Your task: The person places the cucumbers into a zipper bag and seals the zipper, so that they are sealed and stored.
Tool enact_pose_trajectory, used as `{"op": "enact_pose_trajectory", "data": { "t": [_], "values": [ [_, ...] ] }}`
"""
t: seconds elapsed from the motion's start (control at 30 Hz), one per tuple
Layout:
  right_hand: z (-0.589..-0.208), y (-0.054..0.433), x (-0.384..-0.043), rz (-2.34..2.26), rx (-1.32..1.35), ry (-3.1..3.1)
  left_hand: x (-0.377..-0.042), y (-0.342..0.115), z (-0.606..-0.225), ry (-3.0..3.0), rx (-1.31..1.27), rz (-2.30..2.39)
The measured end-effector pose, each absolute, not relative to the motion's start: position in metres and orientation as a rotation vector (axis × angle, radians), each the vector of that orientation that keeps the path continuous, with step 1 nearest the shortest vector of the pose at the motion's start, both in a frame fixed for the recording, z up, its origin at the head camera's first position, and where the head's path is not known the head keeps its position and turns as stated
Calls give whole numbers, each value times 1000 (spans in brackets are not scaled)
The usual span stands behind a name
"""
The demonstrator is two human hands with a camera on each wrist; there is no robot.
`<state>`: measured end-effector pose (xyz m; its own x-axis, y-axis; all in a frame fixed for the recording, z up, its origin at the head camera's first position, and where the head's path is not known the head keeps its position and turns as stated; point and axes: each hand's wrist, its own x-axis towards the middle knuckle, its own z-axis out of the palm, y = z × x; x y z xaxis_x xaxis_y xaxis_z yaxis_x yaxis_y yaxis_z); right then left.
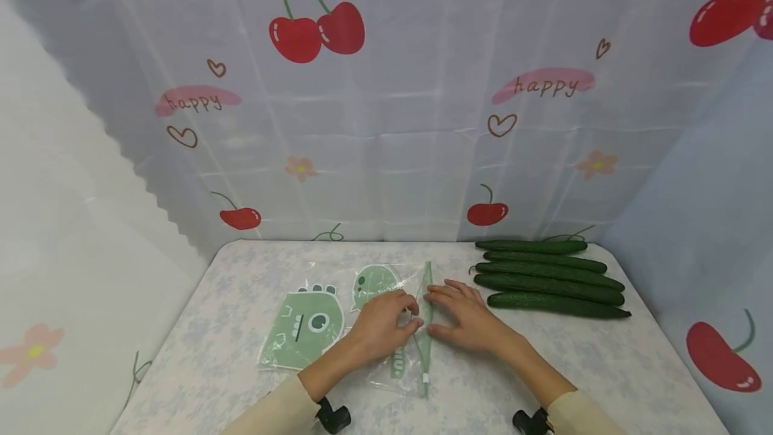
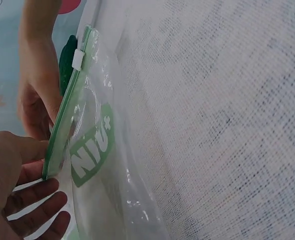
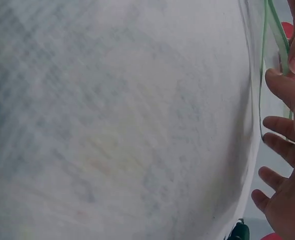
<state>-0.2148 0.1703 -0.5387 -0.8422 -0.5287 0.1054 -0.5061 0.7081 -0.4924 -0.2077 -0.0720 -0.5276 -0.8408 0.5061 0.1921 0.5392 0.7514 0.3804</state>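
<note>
A clear zip bag with a green slider strip and a white slider lies flat on the table, its mouth facing right and slightly parted. With thumb and index finger, my left hand pinches the bag's mouth edge; its other fingers spread beneath, as the left wrist view shows. My right hand rests at the green strip from the other side, fingers loosely extended and fingertips at the edge. In the right wrist view that hand has its fingers spread along the strip.
Several cucumbers lie in a row at the table's back right. Left of the hands, a green monster print shows on clear plastic. A cherry-patterned curtain hangs behind the patterned tabletop.
</note>
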Motion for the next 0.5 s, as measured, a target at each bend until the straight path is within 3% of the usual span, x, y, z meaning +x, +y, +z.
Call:
{"op": "enact_pose_trajectory", "data": {
  "t": [0.27, 0.5],
  "values": [
    [-544, 165, -210, -770, -778, 2809, -206, -73, -522, -2871, -798, -805],
    [-547, 165, -210, -725, -742, 2802, -208, -77, -516, -2918, -909, -710]
  ]
}}
